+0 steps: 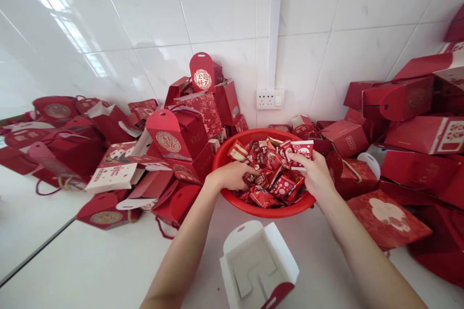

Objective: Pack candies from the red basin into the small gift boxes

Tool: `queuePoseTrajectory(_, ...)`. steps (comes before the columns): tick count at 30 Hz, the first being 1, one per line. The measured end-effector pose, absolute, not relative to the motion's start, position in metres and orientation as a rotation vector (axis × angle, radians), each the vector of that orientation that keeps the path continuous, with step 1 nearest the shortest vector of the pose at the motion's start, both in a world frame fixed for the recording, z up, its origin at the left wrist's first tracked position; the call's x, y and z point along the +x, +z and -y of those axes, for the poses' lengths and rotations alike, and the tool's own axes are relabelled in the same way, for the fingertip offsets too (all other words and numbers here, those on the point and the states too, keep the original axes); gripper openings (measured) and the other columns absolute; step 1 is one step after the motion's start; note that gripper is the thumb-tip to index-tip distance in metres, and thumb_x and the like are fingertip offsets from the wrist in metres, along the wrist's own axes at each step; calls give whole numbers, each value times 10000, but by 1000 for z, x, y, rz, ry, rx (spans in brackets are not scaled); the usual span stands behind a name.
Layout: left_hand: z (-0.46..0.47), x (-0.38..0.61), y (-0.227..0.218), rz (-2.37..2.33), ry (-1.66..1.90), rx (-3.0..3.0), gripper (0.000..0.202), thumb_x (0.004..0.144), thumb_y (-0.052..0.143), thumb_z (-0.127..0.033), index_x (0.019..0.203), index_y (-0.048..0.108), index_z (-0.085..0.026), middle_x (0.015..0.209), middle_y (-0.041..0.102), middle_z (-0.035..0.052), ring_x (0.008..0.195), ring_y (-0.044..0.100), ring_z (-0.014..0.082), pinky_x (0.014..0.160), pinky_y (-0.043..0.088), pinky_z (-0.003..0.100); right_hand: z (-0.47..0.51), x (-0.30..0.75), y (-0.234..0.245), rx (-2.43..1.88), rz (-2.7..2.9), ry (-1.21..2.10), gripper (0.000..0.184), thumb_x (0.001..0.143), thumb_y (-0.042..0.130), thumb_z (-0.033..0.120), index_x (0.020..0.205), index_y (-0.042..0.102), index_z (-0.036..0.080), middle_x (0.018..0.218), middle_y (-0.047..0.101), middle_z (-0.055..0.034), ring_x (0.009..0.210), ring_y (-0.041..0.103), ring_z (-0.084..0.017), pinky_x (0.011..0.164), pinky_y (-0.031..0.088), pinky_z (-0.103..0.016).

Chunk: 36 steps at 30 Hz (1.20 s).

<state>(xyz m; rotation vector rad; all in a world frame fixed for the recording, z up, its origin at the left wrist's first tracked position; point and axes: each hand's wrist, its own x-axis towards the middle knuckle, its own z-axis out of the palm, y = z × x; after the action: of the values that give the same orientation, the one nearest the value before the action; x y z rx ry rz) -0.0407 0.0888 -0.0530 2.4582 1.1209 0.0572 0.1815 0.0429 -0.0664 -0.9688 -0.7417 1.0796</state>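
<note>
A red plastic basket (pixel 221 186) full of small wrapped candies (pixel 266 197) stands before me. My right hand (pixel 314 174) is at the basket's right side, with thumb and fingers closed on red-and-white wrapped candies (pixel 303 148) above the pile. Inside the basket's left part, my left hand (pixel 235 175) curls its fingers over a dark red wrapped candy (pixel 251 178); its fingertips are partly hidden among the candies. Nearer to me, between my forearms, an open gift box (pixel 253 265) shows its white inside and folded bottom, with nothing in it.
Red gift boxes (pixel 177 135) are heaped on the left of the white table (pixel 43 246). More red boxes (pixel 409 174) are piled high on the right. Behind the basket rises a white tiled wall (pixel 224 5) with a power socket (pixel 270 99).
</note>
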Motion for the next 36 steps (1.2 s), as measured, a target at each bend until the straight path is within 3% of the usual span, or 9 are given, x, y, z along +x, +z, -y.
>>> queuePoseTrajectory(3, -82, -36, -50, -930, 165, 2442, 505, 623, 612, -63, 1026, 817, -287, 1008, 803, -2, 893, 719, 221, 790, 495, 230, -43, 182, -66, -968, 736, 1088, 379, 435, 914, 272, 760, 740, 187, 759, 768, -17, 699, 716, -218, 680, 578, -329)
queuePoseTrajectory(8, -75, -28, -42, -786, 59, 2329, 428, 680, 577, -79, 1010, 804, -230, 842, 784, -4, 729, 681, 180, 695, 481, 222, -44, 182, -68, -953, 754, 1069, 388, 453, 916, 298, 780, 737, 192, 770, 770, -16, 697, 718, -224, 672, 583, -340)
queuePoseTrajectory(14, -71, -26, -38, -711, 71, 2318, 486, 684, 730, -193, 1168, 756, -233, 1121, 768, 27, 948, 694, 232, 811, 491, 243, -43, 181, -66, -953, 756, 1067, 399, 433, 931, 329, 754, 731, 202, 700, 748, 4, 676, 717, -227, 652, 583, -336)
queuePoseTrajectory(18, -71, -21, -42, -768, 44, 2332, 462, 735, 787, -356, 1169, 742, -204, 1057, 759, 51, 868, 679, 221, 767, 474, 254, -43, 181, -66, -961, 758, 1066, 382, 436, 927, 325, 730, 719, 201, 664, 732, 2, 656, 709, -228, 593, 548, -312)
queuePoseTrajectory(20, -73, -18, -46, -776, 60, 2353, 461, 714, 810, -354, 1142, 741, -197, 1042, 748, 49, 866, 666, 220, 770, 465, 259, -44, 181, -67, -953, 764, 1063, 367, 449, 919, 317, 736, 722, 200, 679, 737, 0, 666, 709, -229, 616, 555, -322)
queuePoseTrajectory(25, -80, -18, -52, -918, 390, 2358, 440, 675, 747, -207, 1114, 710, -207, 845, 686, -9, 788, 622, 198, 745, 447, 267, -45, 182, -69, -941, 746, 1064, 342, 463, 906, 286, 746, 735, 197, 690, 737, 7, 638, 687, -208, 655, 567, -337)
queuePoseTrajectory(31, -87, -20, -51, -913, 693, 2025, 373, 664, 691, -240, 1031, 652, -192, 867, 670, 3, 791, 605, 187, 753, 463, 276, -46, 183, -70, -941, 738, 1073, 310, 482, 877, 277, 750, 741, 199, 698, 743, 2, 638, 682, -204, 671, 567, -343)
queuePoseTrajectory(36, -95, -21, -59, -914, 783, 1608, 248, 683, 626, -293, 899, 680, -183, 781, 664, -13, 665, 567, 138, 638, 436, 238, -46, 184, -70, -941, 748, 1084, 298, 492, 875, 285, 741, 739, 195, 683, 733, 5, 628, 674, -198, 652, 564, -336)
